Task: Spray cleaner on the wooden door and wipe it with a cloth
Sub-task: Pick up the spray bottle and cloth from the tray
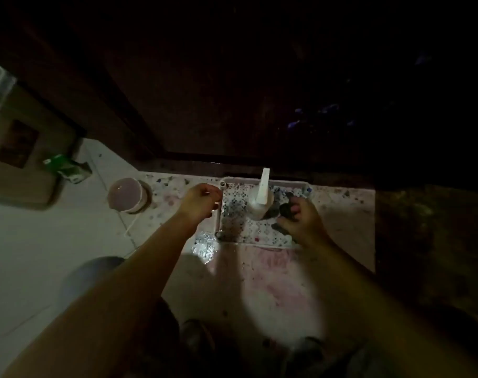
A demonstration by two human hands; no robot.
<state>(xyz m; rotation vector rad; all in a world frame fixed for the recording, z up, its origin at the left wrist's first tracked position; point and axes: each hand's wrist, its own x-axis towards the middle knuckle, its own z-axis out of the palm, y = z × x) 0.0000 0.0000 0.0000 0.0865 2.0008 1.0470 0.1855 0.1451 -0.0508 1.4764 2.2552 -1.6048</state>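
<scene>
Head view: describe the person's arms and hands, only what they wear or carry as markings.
Both forearms are bare to the frame edge, with no sleeves in view. The left hand and right hand wear no gloves. No watch, ring or band shows, though the dim light could hide small details.

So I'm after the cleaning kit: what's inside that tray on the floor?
The tray holds an upright white spray bottle and a dark cloth, gripped by the right hand. Whatever's beneath them is hidden.
</scene>
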